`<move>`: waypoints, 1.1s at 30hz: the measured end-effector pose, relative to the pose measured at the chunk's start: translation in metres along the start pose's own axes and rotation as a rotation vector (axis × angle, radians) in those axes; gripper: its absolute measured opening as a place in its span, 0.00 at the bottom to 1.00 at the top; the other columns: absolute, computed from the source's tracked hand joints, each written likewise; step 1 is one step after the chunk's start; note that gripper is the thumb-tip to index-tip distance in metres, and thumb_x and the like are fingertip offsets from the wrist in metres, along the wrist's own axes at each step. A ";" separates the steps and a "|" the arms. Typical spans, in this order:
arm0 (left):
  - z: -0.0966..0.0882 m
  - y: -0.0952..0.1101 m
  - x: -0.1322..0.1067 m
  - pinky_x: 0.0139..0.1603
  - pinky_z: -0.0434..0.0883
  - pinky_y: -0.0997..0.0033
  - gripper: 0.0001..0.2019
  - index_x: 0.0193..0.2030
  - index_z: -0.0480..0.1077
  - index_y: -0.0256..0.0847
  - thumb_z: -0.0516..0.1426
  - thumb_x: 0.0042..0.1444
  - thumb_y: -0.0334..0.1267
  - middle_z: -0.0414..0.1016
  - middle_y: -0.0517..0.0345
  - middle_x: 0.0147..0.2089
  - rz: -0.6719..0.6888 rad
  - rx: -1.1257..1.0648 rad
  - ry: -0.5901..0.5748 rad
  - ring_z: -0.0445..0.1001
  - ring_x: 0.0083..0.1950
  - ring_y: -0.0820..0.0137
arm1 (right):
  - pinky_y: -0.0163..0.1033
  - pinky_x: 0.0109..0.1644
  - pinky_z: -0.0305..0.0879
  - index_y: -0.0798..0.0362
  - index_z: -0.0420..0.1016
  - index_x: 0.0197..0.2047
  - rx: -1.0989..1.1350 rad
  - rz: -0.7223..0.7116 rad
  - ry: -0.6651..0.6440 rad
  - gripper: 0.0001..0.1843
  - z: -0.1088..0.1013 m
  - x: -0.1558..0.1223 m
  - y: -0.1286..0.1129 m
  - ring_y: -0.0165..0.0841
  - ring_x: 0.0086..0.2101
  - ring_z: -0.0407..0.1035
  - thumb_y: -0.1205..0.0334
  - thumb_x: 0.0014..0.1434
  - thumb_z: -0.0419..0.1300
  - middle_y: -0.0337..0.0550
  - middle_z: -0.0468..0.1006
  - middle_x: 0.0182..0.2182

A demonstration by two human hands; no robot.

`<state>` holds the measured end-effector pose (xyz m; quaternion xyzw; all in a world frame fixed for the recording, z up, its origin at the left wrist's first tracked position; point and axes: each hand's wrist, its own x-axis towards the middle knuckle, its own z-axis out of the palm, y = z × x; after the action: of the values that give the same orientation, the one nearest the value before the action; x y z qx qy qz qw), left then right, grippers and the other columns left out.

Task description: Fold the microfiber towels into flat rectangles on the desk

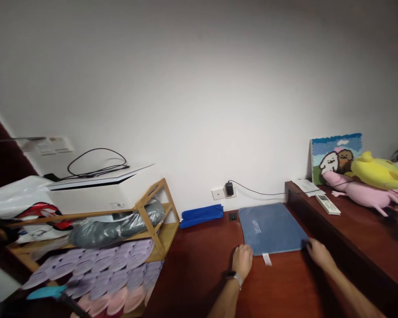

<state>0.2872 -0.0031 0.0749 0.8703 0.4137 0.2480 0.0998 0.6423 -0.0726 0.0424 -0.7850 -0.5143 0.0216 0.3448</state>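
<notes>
Right at the near-left corner of the blue cloth [272, 229] is the left hand [242, 261], its fingers curled and a watch [234, 276] on its wrist; whether its grip is clamped on the fabric or merely against it, I cannot tell. At the cloth's near-right corner is the right hand [319, 254], and its grip cannot be made out for certain either. The cloth lies flat on the dark red bench [195, 265], with a white tag [267, 259] sticking out from its near edge, between the hands.

Left of the cloth, near its far corner, is a black square fitting [232, 217], then a folded bright-blue bundle [202, 216]. Beyond the cloth, a black adapter [230, 189] is plugged in at the wall. Right of the cloth, on a raised surface [351, 229], are a white remote [328, 205], a pink plush toy [360, 191] and a yellow one. Farther left of the cloth stands a wooden rack [167, 229] with lilac slippers [102, 260].
</notes>
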 end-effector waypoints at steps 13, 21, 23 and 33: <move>-0.004 -0.075 -0.097 0.69 0.72 0.51 0.20 0.63 0.76 0.46 0.51 0.69 0.35 0.75 0.51 0.68 -0.101 0.158 0.085 0.74 0.68 0.58 | 0.66 0.70 0.62 0.47 0.78 0.59 -0.236 -0.091 0.001 0.33 0.041 -0.063 0.025 0.57 0.65 0.67 0.47 0.61 0.42 0.56 0.76 0.64; -0.097 -0.198 -0.201 0.67 0.74 0.50 0.21 0.59 0.78 0.47 0.50 0.66 0.34 0.80 0.52 0.63 -0.356 0.314 0.221 0.77 0.65 0.58 | 0.57 0.63 0.71 0.45 0.84 0.48 0.014 -0.441 -0.200 0.24 0.098 -0.072 -0.147 0.51 0.55 0.75 0.54 0.67 0.46 0.55 0.80 0.55; -0.096 -0.205 -0.204 0.68 0.74 0.50 0.21 0.59 0.78 0.45 0.50 0.66 0.34 0.80 0.51 0.63 -0.375 0.327 0.225 0.77 0.65 0.58 | 0.55 0.65 0.70 0.48 0.84 0.52 0.029 -0.493 -0.285 0.24 0.122 -0.062 -0.201 0.49 0.56 0.74 0.59 0.66 0.47 0.55 0.79 0.57; -0.084 -0.203 -0.212 0.70 0.71 0.45 0.23 0.64 0.75 0.47 0.49 0.66 0.34 0.75 0.52 0.68 -0.452 0.255 0.171 0.73 0.68 0.55 | 0.51 0.69 0.62 0.57 0.79 0.63 -0.132 -0.488 -0.451 0.26 0.231 0.064 -0.369 0.48 0.63 0.68 0.67 0.66 0.52 0.55 0.63 0.73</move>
<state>-0.0054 -0.0392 -0.0041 0.7373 0.6323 0.2379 0.0069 0.2904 0.1860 0.0947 -0.6348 -0.7506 0.0783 0.1659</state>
